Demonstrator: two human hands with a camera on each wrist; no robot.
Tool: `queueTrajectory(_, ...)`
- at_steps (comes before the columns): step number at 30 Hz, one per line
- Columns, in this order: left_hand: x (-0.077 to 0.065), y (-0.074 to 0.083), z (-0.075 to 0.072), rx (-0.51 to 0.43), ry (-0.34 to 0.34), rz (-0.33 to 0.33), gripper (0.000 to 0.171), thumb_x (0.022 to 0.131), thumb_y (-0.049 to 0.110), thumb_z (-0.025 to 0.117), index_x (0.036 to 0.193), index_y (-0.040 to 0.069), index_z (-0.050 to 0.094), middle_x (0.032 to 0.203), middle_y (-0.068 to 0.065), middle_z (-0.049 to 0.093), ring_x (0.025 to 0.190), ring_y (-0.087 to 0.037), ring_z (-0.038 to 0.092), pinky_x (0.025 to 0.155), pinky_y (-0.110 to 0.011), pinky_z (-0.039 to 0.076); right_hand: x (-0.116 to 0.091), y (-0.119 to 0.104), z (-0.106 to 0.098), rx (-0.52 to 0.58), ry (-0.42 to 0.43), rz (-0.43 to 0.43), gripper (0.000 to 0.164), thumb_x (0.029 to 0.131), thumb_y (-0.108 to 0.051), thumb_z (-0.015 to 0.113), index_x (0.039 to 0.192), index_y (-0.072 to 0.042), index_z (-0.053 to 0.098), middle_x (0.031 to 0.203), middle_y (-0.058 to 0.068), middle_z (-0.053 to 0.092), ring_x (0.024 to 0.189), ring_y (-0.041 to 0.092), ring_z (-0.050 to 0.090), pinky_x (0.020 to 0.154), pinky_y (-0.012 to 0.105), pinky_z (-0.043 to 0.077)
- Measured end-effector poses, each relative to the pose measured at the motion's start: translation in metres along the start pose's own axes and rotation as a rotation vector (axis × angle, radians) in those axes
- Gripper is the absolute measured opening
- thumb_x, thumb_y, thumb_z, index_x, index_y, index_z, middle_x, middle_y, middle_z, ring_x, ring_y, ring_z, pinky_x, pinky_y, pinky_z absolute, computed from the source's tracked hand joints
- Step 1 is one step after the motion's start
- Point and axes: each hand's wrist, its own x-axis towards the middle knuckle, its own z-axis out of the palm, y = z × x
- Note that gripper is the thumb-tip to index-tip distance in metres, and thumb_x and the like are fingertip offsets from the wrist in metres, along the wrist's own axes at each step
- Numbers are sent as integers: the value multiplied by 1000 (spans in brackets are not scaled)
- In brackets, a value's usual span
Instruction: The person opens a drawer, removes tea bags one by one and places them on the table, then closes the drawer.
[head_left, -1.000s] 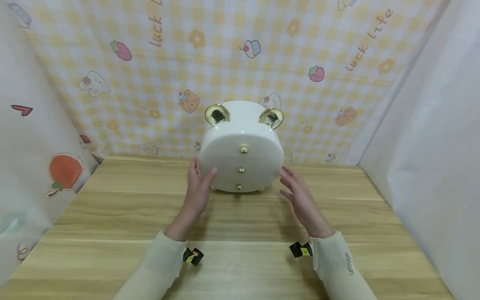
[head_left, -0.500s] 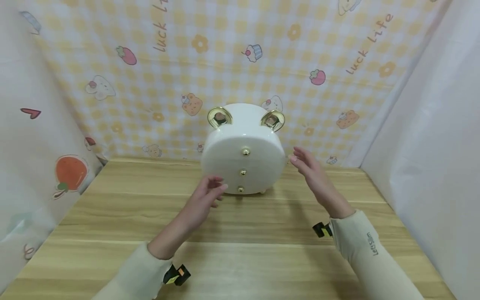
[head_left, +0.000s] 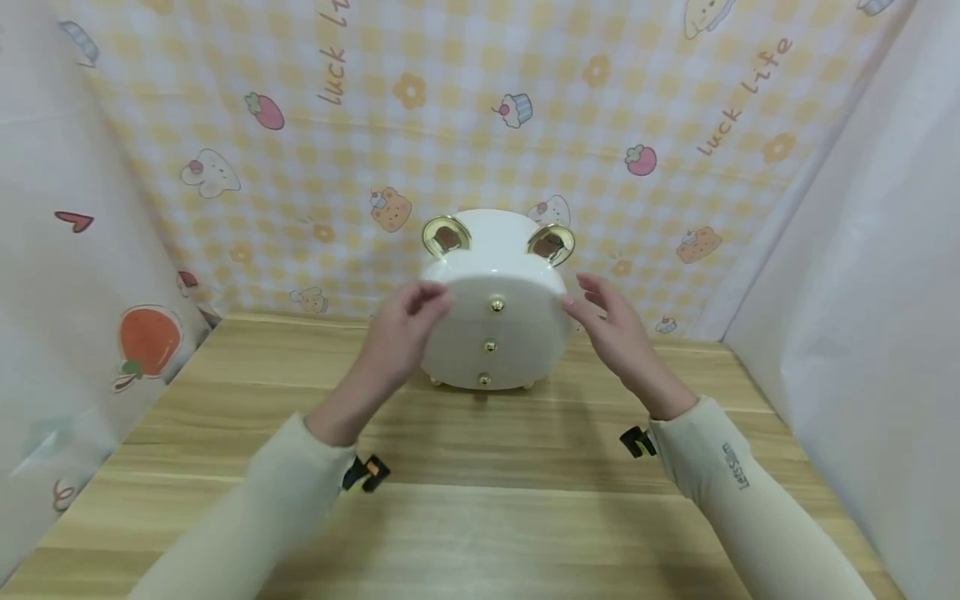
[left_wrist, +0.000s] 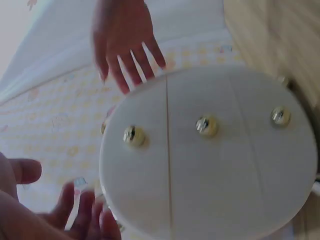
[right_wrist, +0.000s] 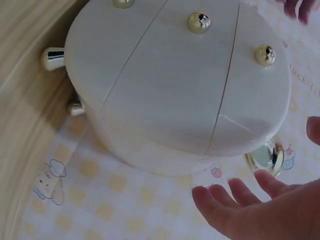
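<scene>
A white oval drawer box [head_left: 517,333] stands on short gold feet at the back of the table. Three gold knobs run down its front, and two gold round ears [head_left: 551,244] flank its top. The left wrist view shows seams between its drawers. My left hand [head_left: 401,329] hovers at the box's upper left with fingers loosely bent, holding nothing. On the other side, my right hand [head_left: 611,325] is raised beside the box's right edge, fingers spread. In the right wrist view its fingertips [right_wrist: 240,192] appear apart from the box.
The wooden table [head_left: 465,517] spreads in front of the box. A yellow-checked cloth [head_left: 322,167] hangs close behind it. White cloth walls [head_left: 862,275] close off the left and right sides.
My left hand left the box's lower left side, drew back, then rose to its upper left. My right hand moved outward and up, then slightly back inward. The box stays in place.
</scene>
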Motion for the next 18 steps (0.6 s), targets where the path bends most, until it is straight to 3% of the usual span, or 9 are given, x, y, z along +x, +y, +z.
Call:
queueTrajectory(3,21,8,-10,18,122,-15,51,94,38,54,132,5,48,129,-11,51,116,-28,47,96,-40,42,-3,-8,1,-9,72,-37,71,90,-59,53,145,-16,41,149,3,40,136,28,40,106,43,38)
queueTrajectory(6,41,10,-15,52,171,-77,64,92,39,56,142,4,38,143,-11,40,129,-26,38,105,-38,35,-5,-13,0,6,115,-55,64,90,-56,55,141,-18,47,144,4,45,128,29,49,100,44,43)
queueTrajectory(12,67,7,-13,100,74,-226,92,88,57,56,153,4,17,158,-13,19,145,-27,23,114,-40,25,-7,-26,-1,28,128,-110,53,91,-53,57,129,-16,57,127,1,57,115,18,53,93,36,46)
queueTrajectory(15,73,8,-9,98,9,-279,88,84,64,56,148,8,32,149,-12,37,135,-25,39,109,-39,34,-8,-34,0,100,76,-108,51,91,-50,58,124,-10,61,120,4,60,109,18,55,87,35,48)
queueTrajectory(18,80,9,-5,80,-46,-313,79,81,69,57,137,16,48,128,-8,53,117,-22,54,100,-37,43,-8,-42,2,211,-6,-45,49,93,-45,59,120,-4,62,116,10,62,102,21,57,81,35,51)
